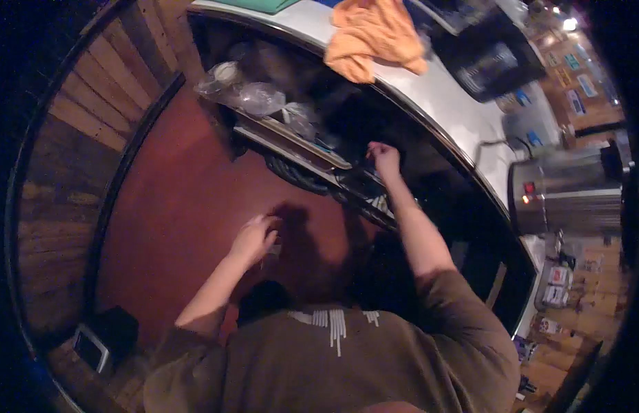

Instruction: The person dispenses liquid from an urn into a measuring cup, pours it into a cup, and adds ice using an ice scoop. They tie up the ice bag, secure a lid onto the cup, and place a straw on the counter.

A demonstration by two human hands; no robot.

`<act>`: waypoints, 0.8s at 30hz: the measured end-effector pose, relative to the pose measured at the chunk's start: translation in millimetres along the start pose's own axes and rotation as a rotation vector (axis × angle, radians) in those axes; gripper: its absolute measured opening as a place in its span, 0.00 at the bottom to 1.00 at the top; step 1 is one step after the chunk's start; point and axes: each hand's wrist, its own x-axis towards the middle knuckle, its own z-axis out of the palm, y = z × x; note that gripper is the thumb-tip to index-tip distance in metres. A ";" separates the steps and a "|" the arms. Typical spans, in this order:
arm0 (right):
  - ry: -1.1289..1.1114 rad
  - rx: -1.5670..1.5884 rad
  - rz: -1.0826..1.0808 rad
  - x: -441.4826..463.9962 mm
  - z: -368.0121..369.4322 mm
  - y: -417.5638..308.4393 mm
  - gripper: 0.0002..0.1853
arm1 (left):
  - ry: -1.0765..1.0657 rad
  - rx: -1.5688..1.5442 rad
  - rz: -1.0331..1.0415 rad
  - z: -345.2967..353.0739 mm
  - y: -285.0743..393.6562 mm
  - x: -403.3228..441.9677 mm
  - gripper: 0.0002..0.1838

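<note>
My left hand (pixel 253 239) hangs over the red floor, thumb and loosely bent fingers apart. A small pale patch shows just below its thumb, too faint to name. My right hand (pixel 383 158) reaches in under the counter with its fingers curled together. Whatever it may hold is hidden in the dark. Close by it is an under-counter shelf (pixel 292 141), with clear plastic bags (pixel 261 100) farther along it. Below the right hand, some whitish items (pixel 380 203) are too blurred to identify.
An orange cloth (pixel 374 38) lies on the white countertop (pixel 464 120). Beyond it stand a dark appliance (pixel 488 65) and a metal machine (pixel 567 189) with a lit indicator. A wood-plank wall (pixel 65 186) borders the red floor (pixel 175 199). A dark box (pixel 106 337) sits lower left.
</note>
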 end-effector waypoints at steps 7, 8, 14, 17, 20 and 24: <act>0.214 -1.182 0.082 132.0 -9.6 5.0 0.16 | 0.157 0.000 -0.357 -24.7 -134.2 -70.6 0.11; 0.208 -1.170 0.110 135.1 -10.0 10.9 0.16 | 0.143 0.030 -0.389 -22.8 -143.6 -82.4 0.10; 0.185 -1.141 0.185 128.7 -18.1 38.2 0.16 | 0.042 -0.074 -0.495 -3.2 -182.9 -108.4 0.09; 0.175 -1.126 0.197 126.2 -19.2 44.2 0.16 | 0.089 -0.004 -0.423 -4.8 -182.3 -93.7 0.09; 0.166 -1.116 0.203 123.0 -20.2 48.4 0.16 | 0.104 -0.040 -0.328 -10.8 -178.4 -70.1 0.09; 0.154 -1.113 0.211 117.8 -21.0 53.9 0.16 | 0.023 -0.112 -0.377 -22.0 -164.1 -42.3 0.08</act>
